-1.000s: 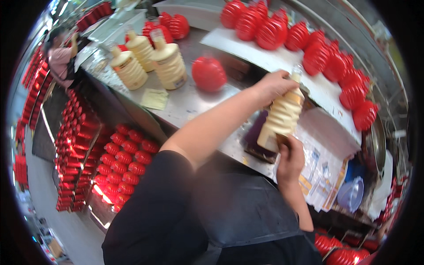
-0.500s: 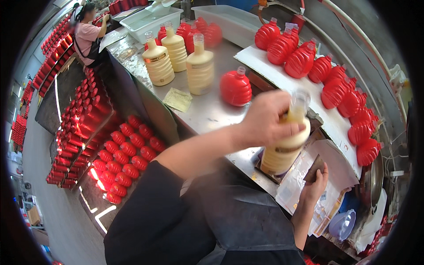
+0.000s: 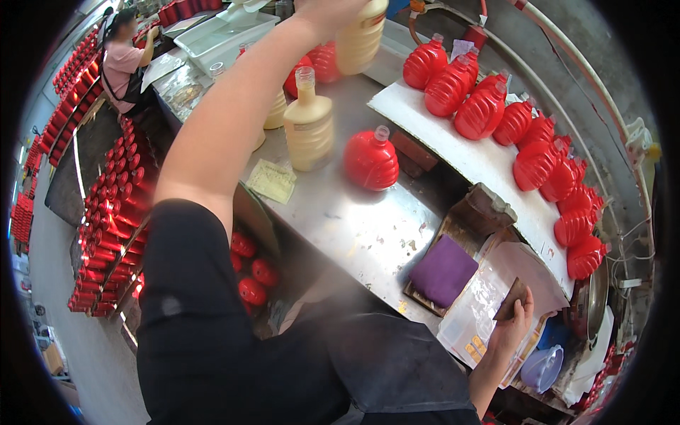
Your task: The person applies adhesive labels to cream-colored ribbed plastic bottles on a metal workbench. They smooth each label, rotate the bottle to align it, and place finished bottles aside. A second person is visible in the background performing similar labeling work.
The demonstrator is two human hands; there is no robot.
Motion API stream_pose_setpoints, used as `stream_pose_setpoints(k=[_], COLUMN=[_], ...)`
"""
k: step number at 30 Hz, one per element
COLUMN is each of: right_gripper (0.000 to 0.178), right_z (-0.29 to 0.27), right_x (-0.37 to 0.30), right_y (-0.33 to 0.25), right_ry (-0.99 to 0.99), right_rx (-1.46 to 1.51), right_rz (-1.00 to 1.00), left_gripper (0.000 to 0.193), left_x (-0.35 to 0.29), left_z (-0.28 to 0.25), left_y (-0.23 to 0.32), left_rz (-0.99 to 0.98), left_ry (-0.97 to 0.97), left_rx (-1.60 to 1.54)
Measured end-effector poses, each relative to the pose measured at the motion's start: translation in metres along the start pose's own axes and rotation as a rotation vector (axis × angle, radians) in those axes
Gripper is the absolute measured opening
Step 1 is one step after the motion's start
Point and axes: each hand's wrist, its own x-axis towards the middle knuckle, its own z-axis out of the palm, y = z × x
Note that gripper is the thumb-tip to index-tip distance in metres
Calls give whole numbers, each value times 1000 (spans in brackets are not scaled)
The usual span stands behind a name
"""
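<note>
At the top edge, my left hand (image 3: 327, 13) is closed on a cream bottle (image 3: 363, 41), holding it over the far part of the metal table; its fingers are partly cut off. A flat brown rectangular piece (image 3: 509, 300) is pinched in my right hand (image 3: 519, 322), above clear plastic sheeting. Beside that sheeting, a purple pad (image 3: 445, 270) lies in a shallow wooden frame. Another cream bottle (image 3: 309, 134) stands upright near a round red bottle (image 3: 372, 161). More cream bottles are partly hidden behind my left forearm.
Several red bottles (image 3: 482, 113) line a white board (image 3: 425, 113) on the right. A folded yellowish cloth (image 3: 271, 180) lies near the table's left edge. White tubs (image 3: 227, 35) stand at the back. A lilac bucket (image 3: 542, 368) is low right. Another person (image 3: 122, 60) works far left.
My left hand has carried the cream bottle from over the wooden frame to the far side of the table, uncovering the purple pad. My right hand still holds the brown piece.
</note>
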Motion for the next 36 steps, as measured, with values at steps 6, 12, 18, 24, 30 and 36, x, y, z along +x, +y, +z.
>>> stream_pose_setpoints(k=[6,12,18,24,30,36], right_gripper=[43,43,46,46,47,47], right_z=[1,15,36,47,55,42], right_x=[-3,17,39,44,35,22], right_y=[-6,2,11,14,16,12], right_ry=[35,-26,-104,-126,-155,-96], right_rx=[-37,-70,-74,-67,-63,-37], right_rz=[9,42,57,68,63,60], left_gripper=[40,50,53,53,38,33], left_x=[-12,-40,-32,-5,-24,-20], left_z=[63,89,65,-18,-36,-47], left_y=[-110,-152,-146,-172,-202,-191], left_rz=[-84,-230,-139,45,-186,-301], left_ry=[-558,-776,-865,-763,-811,-675], left_rx=[-4,175,223,842,720,511])
